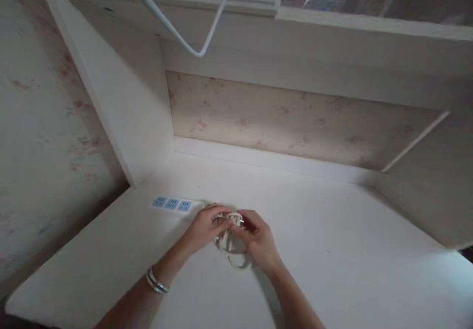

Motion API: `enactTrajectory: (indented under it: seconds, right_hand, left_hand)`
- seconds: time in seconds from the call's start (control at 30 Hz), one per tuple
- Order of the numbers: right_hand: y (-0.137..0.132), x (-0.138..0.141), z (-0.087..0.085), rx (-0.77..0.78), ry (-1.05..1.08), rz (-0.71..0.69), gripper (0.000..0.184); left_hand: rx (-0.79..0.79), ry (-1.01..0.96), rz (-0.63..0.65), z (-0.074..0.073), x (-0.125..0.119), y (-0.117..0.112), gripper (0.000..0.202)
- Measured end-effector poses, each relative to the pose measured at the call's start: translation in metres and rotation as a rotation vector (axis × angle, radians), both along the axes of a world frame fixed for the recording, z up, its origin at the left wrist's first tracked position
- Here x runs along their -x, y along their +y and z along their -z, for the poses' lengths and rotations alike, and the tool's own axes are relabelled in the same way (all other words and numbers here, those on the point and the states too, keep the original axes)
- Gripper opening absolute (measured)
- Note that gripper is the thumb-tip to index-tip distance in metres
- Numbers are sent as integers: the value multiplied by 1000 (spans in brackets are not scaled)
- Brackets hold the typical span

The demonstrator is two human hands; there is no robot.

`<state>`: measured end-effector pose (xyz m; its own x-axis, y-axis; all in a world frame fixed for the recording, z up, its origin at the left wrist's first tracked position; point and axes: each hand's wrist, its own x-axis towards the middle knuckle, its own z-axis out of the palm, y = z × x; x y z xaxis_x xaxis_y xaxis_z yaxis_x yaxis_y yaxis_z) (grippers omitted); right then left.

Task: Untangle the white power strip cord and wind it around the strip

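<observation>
A coiled off-white power cord (229,244) is bunched between my two hands, its loops hanging toward the white desk. My left hand (207,228) has its fingers closed on the left side of the bundle. From the right, my right hand (258,240) pinches the same bundle, where small metal prongs of a plug (241,220) show near the fingers. A white power strip (172,204) with blue socket faces lies on the desk just beyond my left hand. Whether the cord runs into the strip is hidden behind that hand.
The white desk (332,250) has a side panel on the left and a back edge against floral wallpaper (266,112). Overhead, a shelf (369,21) holds clear plastic packages with red labels. A bent pale bar (199,53) hangs at the upper left.
</observation>
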<state>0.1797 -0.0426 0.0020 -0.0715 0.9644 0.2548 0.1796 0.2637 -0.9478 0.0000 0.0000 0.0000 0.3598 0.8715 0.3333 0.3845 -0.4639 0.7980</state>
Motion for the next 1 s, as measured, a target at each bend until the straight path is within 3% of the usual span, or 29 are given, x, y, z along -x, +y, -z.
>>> enactTrajectory:
  seconds: [0.23,0.33,0.5,0.63,0.87,1.0]
  right_hand:
    - [5,3,4,40,64,34,31]
    - [3,0,0,24,62,-25,29]
    - [4,-12,-8,58,57,-209,34]
    - [6,-16,-8,112,127,-280,36]
    - [3,-9,0,9,19,-175,25]
    - [2,-5,2,-2,16,-112,24]
  left_hand:
    - [-120,117,-42,-3,1,-2,20]
    - [-123,113,-69,-7,1,-5,17]
    - [26,64,-105,-8,0,-7,9]
    - [153,27,-68,-5,-2,-6,14]
    - [206,-37,5,-2,-3,-8,15]
    - [159,-15,-56,-5,-4,-11,14]
